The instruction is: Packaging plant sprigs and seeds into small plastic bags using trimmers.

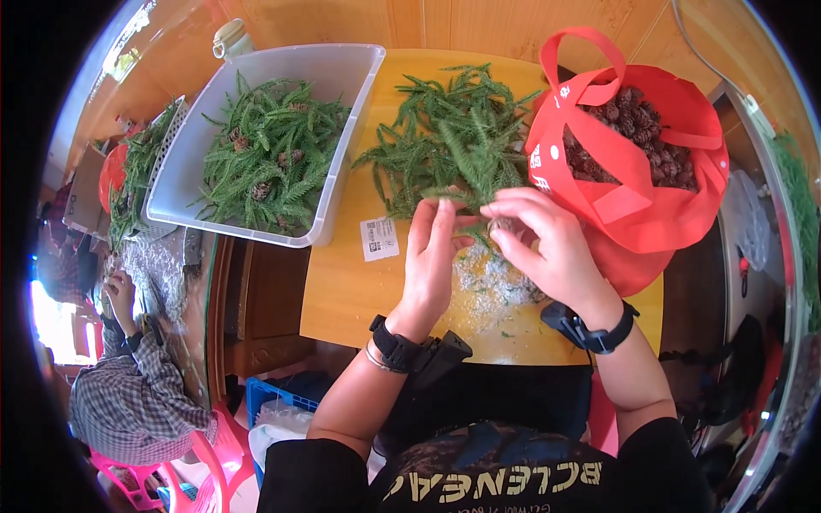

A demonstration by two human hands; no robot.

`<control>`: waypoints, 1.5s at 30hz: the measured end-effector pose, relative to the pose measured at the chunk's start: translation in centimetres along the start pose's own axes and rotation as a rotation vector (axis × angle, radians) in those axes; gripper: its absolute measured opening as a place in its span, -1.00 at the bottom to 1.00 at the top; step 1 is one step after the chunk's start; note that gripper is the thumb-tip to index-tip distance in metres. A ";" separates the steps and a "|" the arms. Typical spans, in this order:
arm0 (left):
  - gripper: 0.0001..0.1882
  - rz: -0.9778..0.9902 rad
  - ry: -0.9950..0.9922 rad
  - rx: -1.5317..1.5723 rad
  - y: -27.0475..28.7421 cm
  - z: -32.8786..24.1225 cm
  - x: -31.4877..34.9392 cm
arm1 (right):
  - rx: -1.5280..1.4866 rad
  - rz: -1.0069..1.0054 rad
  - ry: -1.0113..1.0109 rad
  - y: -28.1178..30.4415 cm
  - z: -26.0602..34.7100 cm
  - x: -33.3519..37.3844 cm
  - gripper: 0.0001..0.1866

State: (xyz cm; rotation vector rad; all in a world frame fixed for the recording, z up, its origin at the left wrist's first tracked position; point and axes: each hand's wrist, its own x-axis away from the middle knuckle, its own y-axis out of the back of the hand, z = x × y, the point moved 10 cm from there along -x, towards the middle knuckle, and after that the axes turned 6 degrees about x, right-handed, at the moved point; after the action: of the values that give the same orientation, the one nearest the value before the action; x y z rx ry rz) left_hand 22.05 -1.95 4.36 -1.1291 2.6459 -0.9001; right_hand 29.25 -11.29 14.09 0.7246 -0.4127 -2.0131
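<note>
At the far left I saw a co-worker in a checked shirt [141,406] on a pink chair [227,453], one hand [122,299] raised beside a second table strewn with white flecks. Next came a clear plastic bin [363,103], heaped with green sprigs and a few pine cones, with a lidded jar [233,39] just behind it. Right of the bin, on the yellow tabletop [342,299], a small white card [379,238] lay flat. Near it, the person's left hand [428,263] had a narrow grip, fingertips pinched on a twig of the green sprig [475,158], which stood up between both hands, partly blurred, over the tabletop. Behind it spread a loose pile of greenery [410,150], and below it white crumbs [483,299] were scattered on the wood. The right hand [552,244] held the sprig's lower end, thumb and forefinger nearly together, its grip just as narrow. Close beside that hand, at the right, sat an open red cloth bag [646,227] full of brown pine cones [637,120].
</note>
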 end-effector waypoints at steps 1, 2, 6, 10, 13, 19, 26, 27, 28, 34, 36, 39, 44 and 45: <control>-0.59 0.057 0.014 0.079 -0.5 0.3 0.0 | 0.053 0.039 0.025 0.0 0.8 0.4 -0.76; -0.52 0.074 0.077 0.136 -0.6 0.8 0.0 | 0.107 0.078 0.049 -0.1 1.6 0.7 -0.75; -0.33 0.285 0.316 0.280 -2.9 1.7 1.1 | 0.153 0.156 0.122 -0.1 2.4 2.5 -0.75; -0.25 0.488 0.381 0.283 -5.0 1.8 2.6 | 0.149 0.232 0.065 0.2 2.1 3.9 -0.75; -0.15 0.511 0.379 0.322 -5.3 1.6 2.6 | -0.001 0.238 0.004 1.9 2.7 4.7 -0.75; -0.16 0.436 0.421 0.532 -4.1 1.9 1.7 | -0.015 0.337 -0.100 4.9 -0.5 6.8 -0.78; -0.43 0.416 0.478 0.390 -4.1 2.2 2.1 | 0.113 0.391 -0.540 8.2 -7.6 10.8 -0.80; -0.44 0.417 0.473 0.391 -4.0 2.1 2.2 | 0.115 0.408 -0.531 8.3 -8.0 11.1 -0.80; -0.45 0.410 0.481 0.388 -4.1 2.3 2.1 | 0.076 0.411 -0.599 8.7 -9.3 12.0 -0.80; -0.46 0.406 0.487 0.398 -3.9 2.6 2.1 | -0.105 0.312 -0.723 9.1 -12.0 13.4 -0.82; -0.46 0.406 0.488 0.411 -3.9 2.7 2.0 | -0.084 0.251 -0.703 9.4 -12.0 13.0 -0.85; -0.46 0.401 0.495 0.402 -4.1 2.8 2.1 | -0.002 0.186 -0.636 10.1 -12.2 12.4 -0.85; -0.45 0.421 0.488 0.387 -4.1 2.8 2.1 | 0.031 0.110 -0.607 10.5 -12.6 11.4 -0.84; -0.45 0.423 0.490 0.406 -4.3 2.8 2.0 | 0.059 0.121 -0.589 10.5 -12.5 11.1 -0.85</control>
State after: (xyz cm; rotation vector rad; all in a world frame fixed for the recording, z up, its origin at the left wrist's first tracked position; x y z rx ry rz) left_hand 24.18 -7.01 4.79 -0.2614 2.6838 -1.6695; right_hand 39.79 -26.24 6.58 0.1181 -0.8372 -2.0801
